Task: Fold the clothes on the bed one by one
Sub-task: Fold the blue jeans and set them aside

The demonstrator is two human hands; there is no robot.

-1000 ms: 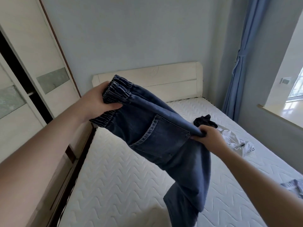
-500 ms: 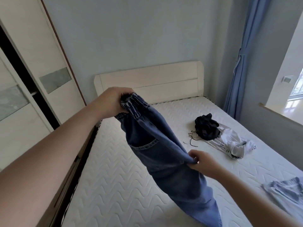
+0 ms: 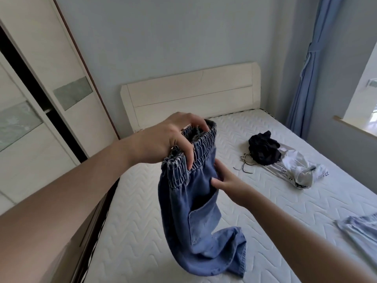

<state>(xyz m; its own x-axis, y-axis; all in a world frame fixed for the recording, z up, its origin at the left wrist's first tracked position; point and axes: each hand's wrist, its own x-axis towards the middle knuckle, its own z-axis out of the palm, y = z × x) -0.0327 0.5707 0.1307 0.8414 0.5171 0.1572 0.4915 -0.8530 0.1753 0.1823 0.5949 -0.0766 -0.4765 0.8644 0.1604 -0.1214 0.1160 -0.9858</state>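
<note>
While the left hand [image 3: 163, 139] grips the jeans [image 3: 195, 211] by the waistband, they hang below it over the bed [image 3: 142, 231]; the right hand [image 3: 226, 180] pinches the denim just beneath.

Two bare forearms, no sleeves, left hand [image 3: 163, 137], right hand [image 3: 226, 180], slim fingers [image 3: 188, 154], short nails

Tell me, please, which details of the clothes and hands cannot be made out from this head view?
- Right hand: its fingertips are hidden behind the jeans, so its grip is unclear.
- Light blue garment: cut off by the right edge; type unknown.
- White garment: its printed lettering is too small to read.
- Black garment: crumpled; type unclear.
- Left hand grips the waistband; its palm is hidden.
</note>
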